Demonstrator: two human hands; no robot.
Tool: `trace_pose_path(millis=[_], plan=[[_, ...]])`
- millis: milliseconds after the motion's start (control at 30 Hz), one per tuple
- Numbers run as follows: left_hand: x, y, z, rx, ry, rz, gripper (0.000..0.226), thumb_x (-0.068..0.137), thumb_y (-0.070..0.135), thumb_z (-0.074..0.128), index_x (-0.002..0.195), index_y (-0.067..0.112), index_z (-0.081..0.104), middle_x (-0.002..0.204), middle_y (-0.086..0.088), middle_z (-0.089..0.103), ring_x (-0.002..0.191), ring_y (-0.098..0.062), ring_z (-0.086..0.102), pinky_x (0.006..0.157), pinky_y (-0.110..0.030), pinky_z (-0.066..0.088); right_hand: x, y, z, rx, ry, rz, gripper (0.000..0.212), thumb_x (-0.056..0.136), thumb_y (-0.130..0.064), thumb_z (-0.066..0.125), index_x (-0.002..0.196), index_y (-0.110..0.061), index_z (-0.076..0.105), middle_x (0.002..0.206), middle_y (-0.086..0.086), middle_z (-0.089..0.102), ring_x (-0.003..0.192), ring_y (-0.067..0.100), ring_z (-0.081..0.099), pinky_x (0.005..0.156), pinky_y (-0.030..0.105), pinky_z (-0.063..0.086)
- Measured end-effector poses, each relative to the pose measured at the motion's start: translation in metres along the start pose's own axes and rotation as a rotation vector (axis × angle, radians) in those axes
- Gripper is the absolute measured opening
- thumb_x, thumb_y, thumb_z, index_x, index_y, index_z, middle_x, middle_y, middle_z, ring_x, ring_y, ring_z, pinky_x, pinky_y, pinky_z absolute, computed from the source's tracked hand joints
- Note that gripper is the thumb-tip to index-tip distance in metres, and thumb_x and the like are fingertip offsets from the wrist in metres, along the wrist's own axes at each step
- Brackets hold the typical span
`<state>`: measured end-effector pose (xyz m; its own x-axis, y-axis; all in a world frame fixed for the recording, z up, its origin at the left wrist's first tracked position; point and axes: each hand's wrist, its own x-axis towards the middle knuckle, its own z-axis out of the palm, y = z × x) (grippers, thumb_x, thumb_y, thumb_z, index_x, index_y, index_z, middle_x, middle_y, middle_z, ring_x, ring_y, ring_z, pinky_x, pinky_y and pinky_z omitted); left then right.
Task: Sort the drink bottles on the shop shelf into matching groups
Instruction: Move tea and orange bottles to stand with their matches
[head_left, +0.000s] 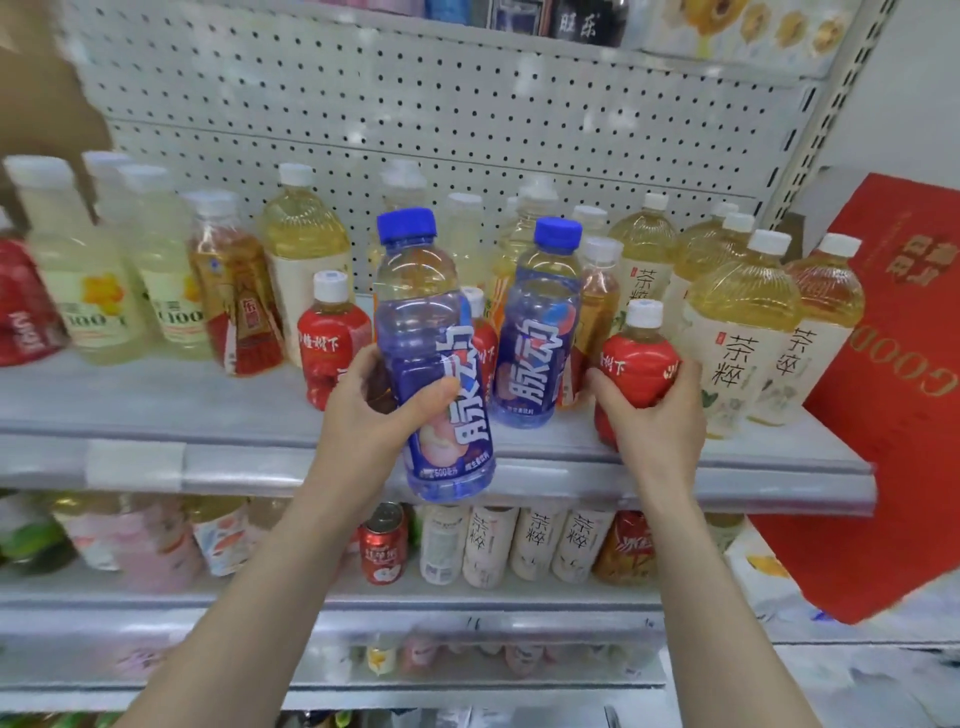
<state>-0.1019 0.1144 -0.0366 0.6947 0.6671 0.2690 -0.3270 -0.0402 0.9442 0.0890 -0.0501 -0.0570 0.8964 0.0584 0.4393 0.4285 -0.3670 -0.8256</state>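
My left hand (371, 410) grips a blue-capped, blue-labelled bottle (431, 332), held tilted in front of the shelf edge (249, 462). A matching blue bottle (540, 332) stands on the shelf just to its right. My right hand (652, 415) is wrapped around a small red-labelled bottle with a white cap (636, 358) near the shelf's front. Another small red bottle (332, 332) stands left of the held blue one. Pale tea bottles with white labels (737, 332) fill the right side; yellowish bottles (93, 291) fill the left.
A red gift bag (904, 374) leans at the shelf's right end. The white pegboard back panel (415, 104) rises behind the bottles. The lower shelf holds a red can (383, 543), white-labelled tea bottles (535, 540) and other drinks. A cardboard box (47, 104) shows at upper left.
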Motion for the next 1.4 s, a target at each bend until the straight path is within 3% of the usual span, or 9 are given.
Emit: trace_pose_path(millis=[67, 167, 233, 433, 567, 733, 900, 1133, 1400], plan=[[-0.006, -0.002, -0.013, -0.048, 0.014, -0.016, 0.063, 0.06, 0.039, 0.086, 0.117, 0.029, 0.061, 0.112, 0.003, 0.074, 0.104, -0.019, 0.071, 0.086, -0.041, 0.057, -0.011, -0.016, -0.006, 0.063, 0.017, -0.024, 0.074, 0.07, -0.058, 0.081, 0.128, -0.025, 0.048, 0.115, -0.001, 0.061, 0.1, 0.02, 0.062, 0.088, 0.035, 0.049], [-0.017, -0.002, -0.036, -0.138, 0.041, -0.032, 0.061, 0.063, 0.038, 0.08, 0.119, 0.024, 0.062, 0.109, -0.003, 0.074, 0.098, -0.022, 0.072, 0.078, -0.039, 0.057, -0.038, -0.049, -0.012, 0.191, -0.044, -0.045, 0.066, 0.074, -0.052, 0.082, 0.126, -0.028, 0.049, 0.104, -0.014, 0.06, 0.082, -0.006, 0.06, 0.07, 0.006, 0.044], [-0.025, -0.001, -0.054, -0.186, 0.056, -0.039, 0.054, 0.065, 0.033, 0.079, 0.116, 0.021, 0.064, 0.104, -0.004, 0.075, 0.091, -0.021, 0.073, 0.072, -0.034, 0.058, -0.061, -0.071, -0.005, 0.292, -0.113, -0.041, 0.064, 0.077, -0.05, 0.081, 0.128, -0.031, 0.048, 0.102, -0.018, 0.059, 0.077, -0.015, 0.06, 0.062, 0.001, 0.044], [-0.058, 0.01, -0.143, -0.172, 0.134, -0.062, 0.062, 0.062, 0.038, 0.078, 0.118, 0.015, 0.062, 0.104, -0.007, 0.074, 0.091, -0.024, 0.072, 0.071, -0.034, 0.058, -0.153, -0.124, 0.055, 0.533, -0.392, 0.062, 0.071, 0.072, -0.065, 0.067, 0.133, -0.034, 0.049, 0.113, -0.015, 0.064, 0.093, -0.004, 0.067, 0.085, 0.032, 0.059], [-0.087, 0.022, -0.218, -0.075, 0.191, -0.087, 0.05, 0.07, 0.034, 0.078, 0.115, 0.018, 0.063, 0.104, -0.007, 0.075, 0.096, -0.028, 0.072, 0.075, -0.037, 0.059, -0.206, -0.157, 0.109, 0.56, -0.51, 0.117, 0.07, 0.07, -0.068, 0.077, 0.127, -0.035, 0.052, 0.111, -0.01, 0.068, 0.099, 0.007, 0.069, 0.09, 0.044, 0.059], [-0.118, 0.036, -0.311, -0.016, 0.304, -0.082, 0.059, 0.067, 0.041, 0.078, 0.118, 0.017, 0.063, 0.109, -0.009, 0.074, 0.1, -0.029, 0.071, 0.081, -0.041, 0.059, -0.269, -0.198, 0.171, 0.604, -0.64, 0.131, 0.058, 0.08, -0.05, 0.075, 0.13, -0.029, 0.053, 0.11, -0.007, 0.069, 0.097, 0.009, 0.07, 0.086, 0.038, 0.058], [-0.133, 0.054, -0.383, 0.012, 0.377, -0.077, 0.061, 0.063, 0.046, 0.076, 0.115, 0.019, 0.064, 0.109, -0.01, 0.074, 0.1, -0.032, 0.071, 0.084, -0.047, 0.058, -0.312, -0.238, 0.219, 0.596, -0.699, 0.112, 0.061, 0.081, -0.052, 0.077, 0.131, -0.03, 0.05, 0.11, -0.008, 0.068, 0.095, 0.007, 0.069, 0.088, 0.04, 0.059], [-0.116, 0.065, -0.429, 0.026, 0.434, -0.063, 0.044, 0.072, 0.03, 0.074, 0.113, 0.018, 0.063, 0.107, -0.009, 0.074, 0.098, -0.028, 0.071, 0.084, -0.044, 0.058, -0.297, -0.284, 0.267, 0.549, -0.635, -0.045, 0.062, 0.085, -0.041, 0.078, 0.136, -0.032, 0.044, 0.12, -0.011, 0.059, 0.097, -0.001, 0.064, 0.076, 0.013, 0.053], [-0.066, 0.065, -0.445, 0.023, 0.476, -0.06, 0.061, 0.061, 0.039, 0.082, 0.115, 0.021, 0.063, 0.107, -0.003, 0.074, 0.099, -0.025, 0.072, 0.082, -0.043, 0.058, -0.253, -0.312, 0.341, 0.317, -0.656, -0.266, 0.066, 0.085, -0.043, 0.076, 0.14, -0.031, 0.041, 0.124, -0.011, 0.053, 0.109, 0.012, 0.058, 0.093, 0.031, 0.049]])
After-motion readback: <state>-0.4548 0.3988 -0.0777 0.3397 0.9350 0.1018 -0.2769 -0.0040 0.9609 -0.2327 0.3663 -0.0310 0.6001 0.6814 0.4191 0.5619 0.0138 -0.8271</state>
